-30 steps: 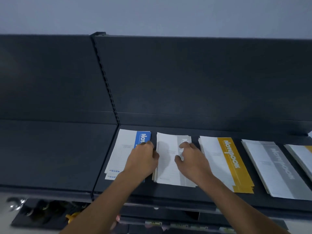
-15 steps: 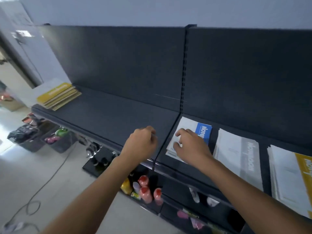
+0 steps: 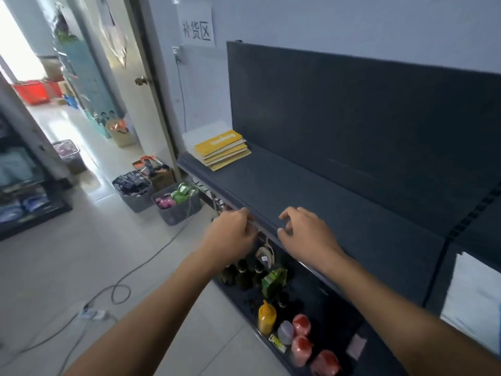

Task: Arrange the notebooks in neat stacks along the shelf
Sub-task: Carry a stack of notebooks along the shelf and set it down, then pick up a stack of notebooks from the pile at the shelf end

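A stack of yellow notebooks [image 3: 221, 149] lies at the far left end of the dark shelf [image 3: 339, 207]. Part of a white notebook [image 3: 474, 297] shows on the shelf at the right edge of the view. My left hand [image 3: 230, 234] hovers at the shelf's front edge, fingers curled and holding nothing. My right hand [image 3: 303, 229] is just over the front edge, fingers bent and apart, with nothing in it. Both hands are well to the right of the yellow stack.
Below the shelf, a lower tier [image 3: 320, 302] holds bottles and red jars. Two grey baskets [image 3: 176, 202] of goods stand on the floor to the left. A cable [image 3: 119, 291] lies across the floor. An open doorway [image 3: 67, 90] is at the left.
My view has swung left along the shelf. Both hands left the white and blue notebooks and now hover empty over the bare section. The yellow stack is now nearer the middle of the view.
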Available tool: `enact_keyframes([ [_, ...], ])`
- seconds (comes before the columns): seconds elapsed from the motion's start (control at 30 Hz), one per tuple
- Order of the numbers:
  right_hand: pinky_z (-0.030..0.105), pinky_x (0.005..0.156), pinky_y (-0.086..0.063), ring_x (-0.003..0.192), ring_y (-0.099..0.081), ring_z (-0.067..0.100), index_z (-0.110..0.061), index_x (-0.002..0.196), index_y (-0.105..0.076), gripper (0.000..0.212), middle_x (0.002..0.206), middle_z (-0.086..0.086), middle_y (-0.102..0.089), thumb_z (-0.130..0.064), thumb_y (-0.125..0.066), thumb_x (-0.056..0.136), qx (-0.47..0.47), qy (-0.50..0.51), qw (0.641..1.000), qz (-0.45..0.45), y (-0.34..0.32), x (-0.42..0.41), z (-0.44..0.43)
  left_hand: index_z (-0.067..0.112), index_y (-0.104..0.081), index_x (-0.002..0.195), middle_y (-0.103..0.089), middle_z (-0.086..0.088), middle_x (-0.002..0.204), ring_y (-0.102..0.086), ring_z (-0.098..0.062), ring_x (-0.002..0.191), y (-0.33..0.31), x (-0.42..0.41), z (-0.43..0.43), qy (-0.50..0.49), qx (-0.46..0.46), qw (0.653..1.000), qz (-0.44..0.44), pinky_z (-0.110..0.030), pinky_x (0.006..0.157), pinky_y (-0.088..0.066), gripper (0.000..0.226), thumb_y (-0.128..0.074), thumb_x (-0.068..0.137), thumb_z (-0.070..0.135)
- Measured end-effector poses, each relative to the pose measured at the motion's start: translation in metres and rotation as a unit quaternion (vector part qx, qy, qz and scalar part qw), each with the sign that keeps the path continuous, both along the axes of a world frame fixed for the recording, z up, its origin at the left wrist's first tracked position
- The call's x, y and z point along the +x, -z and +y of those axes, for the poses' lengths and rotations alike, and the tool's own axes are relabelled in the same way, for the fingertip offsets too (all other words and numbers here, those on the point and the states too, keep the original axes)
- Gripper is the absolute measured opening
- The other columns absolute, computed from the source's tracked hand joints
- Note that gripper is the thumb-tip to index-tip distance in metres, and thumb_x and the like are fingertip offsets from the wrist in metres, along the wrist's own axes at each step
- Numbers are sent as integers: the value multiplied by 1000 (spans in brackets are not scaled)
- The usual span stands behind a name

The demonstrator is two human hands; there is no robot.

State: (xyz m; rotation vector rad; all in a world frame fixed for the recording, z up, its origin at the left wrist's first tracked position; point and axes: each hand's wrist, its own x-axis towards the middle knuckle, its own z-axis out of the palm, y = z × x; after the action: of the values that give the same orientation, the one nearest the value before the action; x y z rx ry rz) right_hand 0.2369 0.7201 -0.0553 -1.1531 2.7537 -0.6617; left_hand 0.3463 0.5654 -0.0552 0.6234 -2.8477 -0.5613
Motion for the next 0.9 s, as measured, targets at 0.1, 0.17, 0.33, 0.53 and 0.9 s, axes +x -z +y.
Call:
enact_keyframes([
  [0.1,34,75,-49,93,-57,15,-26,122,-56,26,109,-9,-57,-34,-53,97,-2,-16,1000,6,0,11,-60,21,-63,109,-69,2,103,-65,-22,94,3,19,-56,-30,5,1000,1,-41,80,-55,23,-48,95,32],
  [0.17,35,76,-51,93,-58,14,-26,121,-56,26,108,-10,-57,-34,-54,97,8,-29,1000,7,0,16,-93,22,-63,109,-70,3,102,-65,-21,92,4,27,-85,-37,8,999,3,-41,79,-56,22,-48,97,32],
  [0.33,40,81,-54,94,-59,16,-26,116,-57,22,106,-8,-58,-35,-54,96,23,-57,998,10,-2,17,-158,19,-64,113,-71,2,100,-65,-18,90,4,34,-142,-55,23,998,23,-39,79,-56,25,-50,97,30],
  [0.53,36,77,-53,92,-58,14,-27,117,-57,23,105,-10,-58,-35,-56,96,25,-82,996,13,1,-5,-234,22,-64,112,-70,10,94,-64,-14,89,12,36,-207,-91,39,995,32,-36,77,-56,24,-51,95,31],
  [0.9,34,74,-50,89,-55,12,-29,116,-56,22,101,-14,-54,-37,-56,96,11,-78,997,2,17,-69,-375,24,-64,113,-68,12,98,-62,-12,91,15,-25,-346,-85,19,996,10,-37,80,-55,25,-47,97,34],
])
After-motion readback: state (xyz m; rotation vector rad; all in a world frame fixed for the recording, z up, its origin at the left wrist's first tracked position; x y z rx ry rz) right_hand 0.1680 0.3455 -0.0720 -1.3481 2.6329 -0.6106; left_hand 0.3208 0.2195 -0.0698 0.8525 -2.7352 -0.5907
